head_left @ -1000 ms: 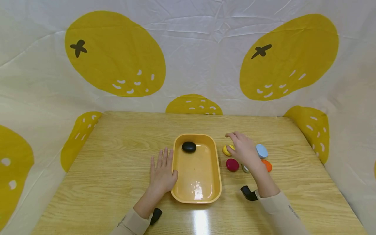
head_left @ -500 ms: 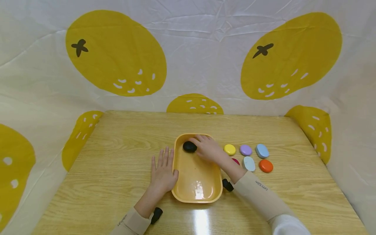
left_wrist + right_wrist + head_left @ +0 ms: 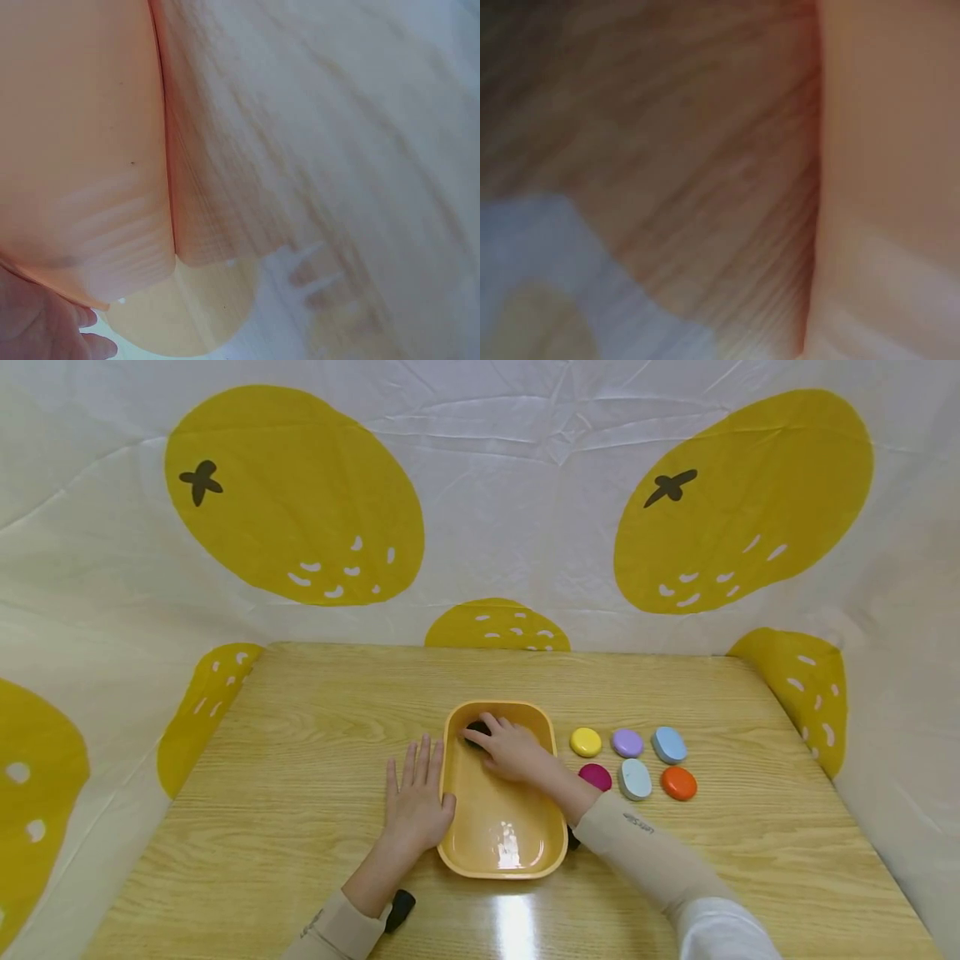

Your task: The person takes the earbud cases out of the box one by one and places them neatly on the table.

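Inside a yellow-orange rectangular tray (image 3: 502,810), my right hand (image 3: 513,752) reaches to the far left corner. Its thumb and forefinger lie on either side of a smooth black oval stone (image 3: 475,732), pinching it; part of the stone is hidden by the fingers. My left hand (image 3: 415,806) lies flat beside the tray, fingers straight, its thumb side against the left wall. The left wrist view has the tray wall (image 3: 82,150) up close and some fingers at the lower left. In the right wrist view only the tray wall (image 3: 892,165) and blurred table show.
Right of the tray lie several rounded stones in two rows: yellow (image 3: 586,742), purple (image 3: 627,743), light blue (image 3: 669,745), crimson (image 3: 596,777), pale blue-white (image 3: 635,779) and orange (image 3: 679,783). All rest on a wooden table (image 3: 300,718). A fruit-print cloth (image 3: 517,527) hangs around it.
My right hand has moved left from above the loose stones into the tray and its fingers have come around the black stone. My left hand has stayed still.
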### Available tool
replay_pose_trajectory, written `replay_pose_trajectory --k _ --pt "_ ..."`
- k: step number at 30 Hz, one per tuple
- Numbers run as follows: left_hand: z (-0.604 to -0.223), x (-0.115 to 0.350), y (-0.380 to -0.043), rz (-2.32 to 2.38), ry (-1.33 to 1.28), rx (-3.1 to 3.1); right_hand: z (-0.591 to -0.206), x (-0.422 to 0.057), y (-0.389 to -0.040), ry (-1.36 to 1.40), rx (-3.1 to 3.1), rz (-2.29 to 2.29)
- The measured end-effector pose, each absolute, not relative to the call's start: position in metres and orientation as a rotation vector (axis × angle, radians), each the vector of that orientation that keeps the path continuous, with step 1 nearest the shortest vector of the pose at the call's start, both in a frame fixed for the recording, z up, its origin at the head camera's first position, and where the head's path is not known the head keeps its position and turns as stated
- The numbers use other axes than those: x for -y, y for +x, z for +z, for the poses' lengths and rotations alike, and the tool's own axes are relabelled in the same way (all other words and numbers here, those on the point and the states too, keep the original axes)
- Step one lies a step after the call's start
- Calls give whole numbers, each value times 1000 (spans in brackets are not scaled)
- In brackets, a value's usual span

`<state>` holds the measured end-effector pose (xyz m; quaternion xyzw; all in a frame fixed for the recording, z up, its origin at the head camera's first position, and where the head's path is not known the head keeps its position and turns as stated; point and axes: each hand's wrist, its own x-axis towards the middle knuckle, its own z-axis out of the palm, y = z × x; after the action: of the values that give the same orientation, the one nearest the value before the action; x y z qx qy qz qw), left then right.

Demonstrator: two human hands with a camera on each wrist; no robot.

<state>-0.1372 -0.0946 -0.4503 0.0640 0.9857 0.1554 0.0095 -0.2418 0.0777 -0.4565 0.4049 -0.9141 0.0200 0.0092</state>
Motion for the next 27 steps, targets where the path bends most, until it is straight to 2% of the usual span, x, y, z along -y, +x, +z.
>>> replay_pose_trajectory --k 11,18,27 --pt "-451 95 -138 467 196 -3071 -458 -77 -242 1296 2846 244" --pt "-451 95 -138 466 193 -3071 -453 -81 -237 1295 2821 205" --pt "-452 95 -138 476 193 -3071 -424 -107 -218 1278 2723 246"
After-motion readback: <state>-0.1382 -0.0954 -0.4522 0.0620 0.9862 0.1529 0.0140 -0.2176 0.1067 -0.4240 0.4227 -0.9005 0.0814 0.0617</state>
